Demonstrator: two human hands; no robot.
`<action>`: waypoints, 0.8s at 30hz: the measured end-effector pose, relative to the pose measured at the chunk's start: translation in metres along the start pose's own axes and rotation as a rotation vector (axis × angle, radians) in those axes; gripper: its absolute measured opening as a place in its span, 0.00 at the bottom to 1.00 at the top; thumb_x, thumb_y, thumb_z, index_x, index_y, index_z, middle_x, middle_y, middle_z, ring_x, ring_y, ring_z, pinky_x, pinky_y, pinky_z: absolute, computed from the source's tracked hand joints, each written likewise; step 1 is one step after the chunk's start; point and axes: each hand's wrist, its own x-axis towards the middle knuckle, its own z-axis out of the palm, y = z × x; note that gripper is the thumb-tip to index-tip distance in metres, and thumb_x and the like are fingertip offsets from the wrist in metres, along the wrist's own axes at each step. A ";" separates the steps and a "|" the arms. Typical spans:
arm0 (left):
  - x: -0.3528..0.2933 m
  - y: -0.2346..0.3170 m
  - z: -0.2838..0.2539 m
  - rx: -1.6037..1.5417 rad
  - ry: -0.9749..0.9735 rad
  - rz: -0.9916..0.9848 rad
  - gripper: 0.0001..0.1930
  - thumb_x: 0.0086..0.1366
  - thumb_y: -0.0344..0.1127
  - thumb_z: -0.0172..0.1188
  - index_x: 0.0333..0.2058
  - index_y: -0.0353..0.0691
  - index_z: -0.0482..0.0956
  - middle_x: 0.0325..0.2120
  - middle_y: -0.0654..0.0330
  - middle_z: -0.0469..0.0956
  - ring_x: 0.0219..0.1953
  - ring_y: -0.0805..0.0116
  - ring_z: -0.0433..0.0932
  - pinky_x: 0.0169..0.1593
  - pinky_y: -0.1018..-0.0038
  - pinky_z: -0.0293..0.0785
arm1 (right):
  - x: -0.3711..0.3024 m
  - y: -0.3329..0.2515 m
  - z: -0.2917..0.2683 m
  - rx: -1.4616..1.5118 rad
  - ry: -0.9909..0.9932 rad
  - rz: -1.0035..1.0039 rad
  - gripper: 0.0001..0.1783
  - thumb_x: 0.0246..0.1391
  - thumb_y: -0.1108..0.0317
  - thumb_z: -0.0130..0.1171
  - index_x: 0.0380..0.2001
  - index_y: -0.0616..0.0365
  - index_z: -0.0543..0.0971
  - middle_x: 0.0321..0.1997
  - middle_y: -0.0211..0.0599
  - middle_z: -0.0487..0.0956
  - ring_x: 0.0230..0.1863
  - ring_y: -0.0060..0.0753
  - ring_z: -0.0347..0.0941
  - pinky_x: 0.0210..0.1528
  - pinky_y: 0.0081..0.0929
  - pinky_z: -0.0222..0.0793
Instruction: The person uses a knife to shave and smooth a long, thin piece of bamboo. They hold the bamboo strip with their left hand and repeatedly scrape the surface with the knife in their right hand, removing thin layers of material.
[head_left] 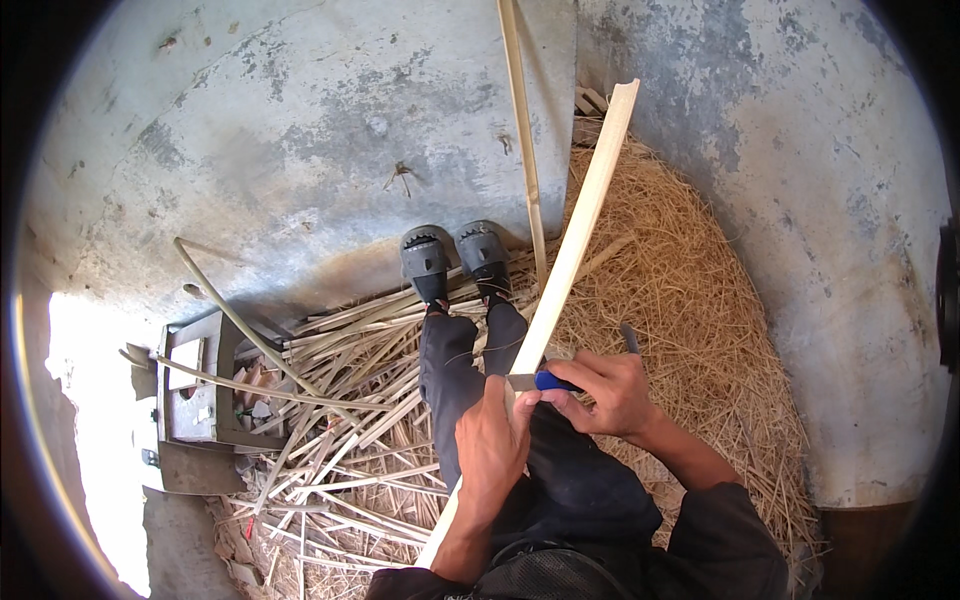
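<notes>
A long, pale split-bamboo strip [575, 235] slants from the lower middle up to the right, across my legs. My left hand [488, 445] is closed around it, the thumb near the blade. In my right hand [607, 392] is a knife [555, 381] with a blue part by the fingers. Its short metal blade lies across the strip, touching it just beyond my left hand. A dark, narrow piece [629, 338] shows beside the right hand; I cannot tell whether it belongs to the knife.
Loose thin strips [350, 450] lie heaped left of my legs, beside a dark open-fronted box [200, 385]. Dry straw-like shavings [690, 290] cover the right side. A bent stick [235, 315] crosses the heap. Beyond my grey slippers [425, 255], another strip [522, 120] stands against the stained wall [330, 110].
</notes>
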 end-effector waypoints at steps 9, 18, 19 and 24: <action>-0.006 -0.005 -0.001 0.059 -0.072 -0.076 0.21 0.79 0.51 0.60 0.37 0.36 0.72 0.24 0.39 0.80 0.30 0.31 0.80 0.33 0.44 0.72 | 0.006 0.012 -0.011 -0.063 0.051 0.083 0.14 0.61 0.57 0.74 0.40 0.57 0.88 0.30 0.38 0.85 0.25 0.39 0.83 0.27 0.33 0.76; -0.050 -0.035 0.003 0.079 -0.144 -0.134 0.22 0.79 0.51 0.58 0.35 0.36 0.72 0.23 0.39 0.80 0.28 0.31 0.80 0.32 0.43 0.72 | 0.020 0.083 -0.030 -0.118 0.190 0.155 0.22 0.67 0.49 0.69 0.40 0.61 0.88 0.31 0.40 0.87 0.26 0.37 0.83 0.26 0.30 0.74; -0.052 -0.037 0.002 0.099 -0.151 -0.132 0.22 0.79 0.51 0.58 0.35 0.36 0.72 0.23 0.39 0.80 0.28 0.31 0.80 0.32 0.43 0.72 | 0.020 0.097 -0.029 -0.131 0.214 0.173 0.24 0.68 0.47 0.68 0.41 0.61 0.88 0.30 0.39 0.87 0.24 0.35 0.81 0.25 0.29 0.72; -0.076 -0.043 -0.006 0.089 -0.244 -0.181 0.21 0.79 0.51 0.58 0.36 0.36 0.72 0.23 0.37 0.81 0.28 0.29 0.80 0.32 0.42 0.73 | 0.040 0.163 -0.059 -0.142 0.300 0.389 0.28 0.71 0.42 0.62 0.43 0.61 0.89 0.25 0.32 0.82 0.19 0.25 0.71 0.22 0.28 0.65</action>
